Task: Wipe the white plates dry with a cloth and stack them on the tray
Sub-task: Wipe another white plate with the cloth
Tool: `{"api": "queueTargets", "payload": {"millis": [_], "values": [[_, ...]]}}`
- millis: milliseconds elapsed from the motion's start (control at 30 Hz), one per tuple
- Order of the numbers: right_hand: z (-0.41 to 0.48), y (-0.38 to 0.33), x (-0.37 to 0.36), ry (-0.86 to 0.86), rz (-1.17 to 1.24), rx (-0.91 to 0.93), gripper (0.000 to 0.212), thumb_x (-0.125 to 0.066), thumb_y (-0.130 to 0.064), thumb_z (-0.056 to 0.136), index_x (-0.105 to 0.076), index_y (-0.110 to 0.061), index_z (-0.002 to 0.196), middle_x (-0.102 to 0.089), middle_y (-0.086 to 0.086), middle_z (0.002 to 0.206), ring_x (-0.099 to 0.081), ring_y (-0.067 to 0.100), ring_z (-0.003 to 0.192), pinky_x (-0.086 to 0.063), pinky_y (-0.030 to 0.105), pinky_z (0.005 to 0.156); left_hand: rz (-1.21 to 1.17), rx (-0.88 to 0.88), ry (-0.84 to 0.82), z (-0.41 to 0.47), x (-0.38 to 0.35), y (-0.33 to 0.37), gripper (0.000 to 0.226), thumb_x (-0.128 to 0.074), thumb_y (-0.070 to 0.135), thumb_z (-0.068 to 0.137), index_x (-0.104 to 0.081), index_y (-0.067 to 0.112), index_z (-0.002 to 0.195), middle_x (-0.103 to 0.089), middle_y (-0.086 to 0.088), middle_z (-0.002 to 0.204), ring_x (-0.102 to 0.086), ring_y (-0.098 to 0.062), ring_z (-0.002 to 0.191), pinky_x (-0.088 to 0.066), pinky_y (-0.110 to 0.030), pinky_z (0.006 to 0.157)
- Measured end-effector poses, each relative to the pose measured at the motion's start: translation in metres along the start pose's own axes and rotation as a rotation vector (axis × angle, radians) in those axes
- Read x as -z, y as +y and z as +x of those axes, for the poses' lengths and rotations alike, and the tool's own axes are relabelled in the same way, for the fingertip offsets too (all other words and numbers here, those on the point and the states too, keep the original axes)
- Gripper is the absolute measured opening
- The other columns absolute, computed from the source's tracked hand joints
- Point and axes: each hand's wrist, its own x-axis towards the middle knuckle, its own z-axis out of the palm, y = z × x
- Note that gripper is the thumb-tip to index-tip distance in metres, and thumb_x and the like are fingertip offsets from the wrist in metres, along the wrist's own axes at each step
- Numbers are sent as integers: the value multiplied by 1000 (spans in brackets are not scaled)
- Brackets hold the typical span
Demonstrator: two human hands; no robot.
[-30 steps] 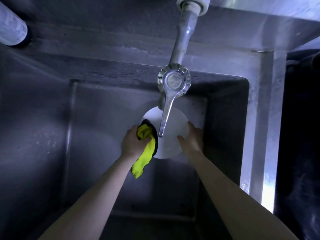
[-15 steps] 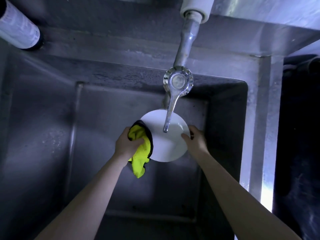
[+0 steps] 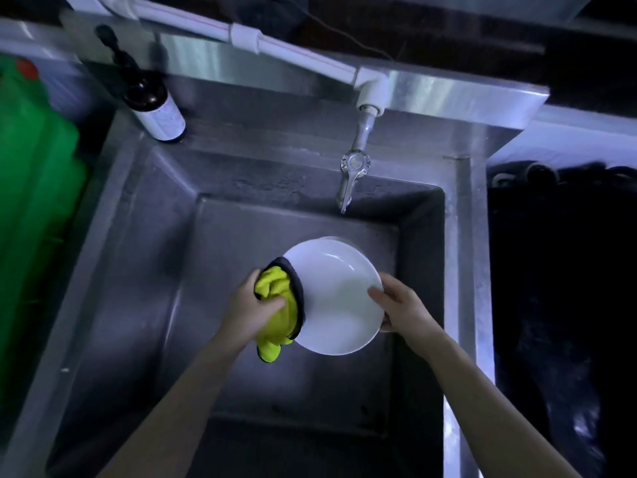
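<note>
Plate (image 3: 339,298), round glossy white, against bunched yellow cloth (image 3: 275,305).

a kitchen wash-up area: deep steel sink (image 3: 144,257), wall tap (image 3: 351,174), soap bottle (image 3: 155,105) on the ledge.

2 hands: left hand (image 3: 253,308), right hand (image 3: 403,305). 1 yellow cloth (image 3: 275,291). 1 white plate (image 3: 337,298), perhaps a 2nd behind its far edge. 1 sink (image 3: 144,270), 1 tap (image 3: 348,181), 1 dark bottle (image 3: 155,105) far left, 1 green container (image 3: 34,188).
</note>
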Motion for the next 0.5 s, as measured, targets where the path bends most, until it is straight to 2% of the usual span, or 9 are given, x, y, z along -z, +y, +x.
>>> {"api": "queueTargets", "payload": {"millis": [100, 167, 233, 300, 400, 500], "values": [[-35, -12, -3, 23, 18, 103, 30, -52, -15, 101, -70, -39, 103, -69, 2, 106, -68, 21, 97, -60, 52, 77, 68, -131, 51, -25, 11, 16, 28, -74, 12, 73, -53, 22, 90, -60, 7, 75, -53, 2, 66, -37, -14, 52], [-56, -18, -5, 57, 52, 173, 38, -52, -11, 100, -72, -44, 99, -71, 0, 103, -68, 17, 91, -59, 53, 75, 110, -228, 92, -45, 19, 27, 33, -76, 12, 73, -51, 24, 89, -55, 11, 73, -50, 0, 65, -32, -10, 51], [-74, -22, -7, 85, 99, 226, 42, -52, -10, 100, -72, -47, 101, -72, -4, 101, -70, 17, 91, -60, 52, 74, 124, -345, 116, -64, 27, 37, 33, -76, 7, 73, -56, 17, 97, -55, 9, 80, -51, -12, 70, -33, -9, 56], [-89, -25, -10, 102, 147, 259, 37, -53, -11, 100, -69, -43, 109, -73, -7, 101, -70, 21, 95, -61, 52, 74, 169, -446, 125, -84, 35, 49, 44, -75, 3, 73, -60, 8, 114, -56, -2, 99, -54, -22, 88, -35, -15, 68], [-105, -29, -17, 119, 229, 288, 33, -53, -11, 100, -67, -36, 116, -74, -7, 100, -72, 23, 91, -62, 47, 67, 285, -642, 110, -112, 46, 68, 55, -75, 3, 69, -62, 14, 122, -52, -3, 117, -57, -25, 106, -44, -32, 89], [-118, -31, -28, 119, 316, 303, 31, -53, -9, 99, -68, -32, 115, -73, 1, 96, -71, 22, 78, -57, 35, 57, 369, -829, -27, -139, 52, 86, 56, -72, 11, 66, -64, 30, 117, -52, 11, 118, -58, -18, 108, -50, -37, 88]]}}
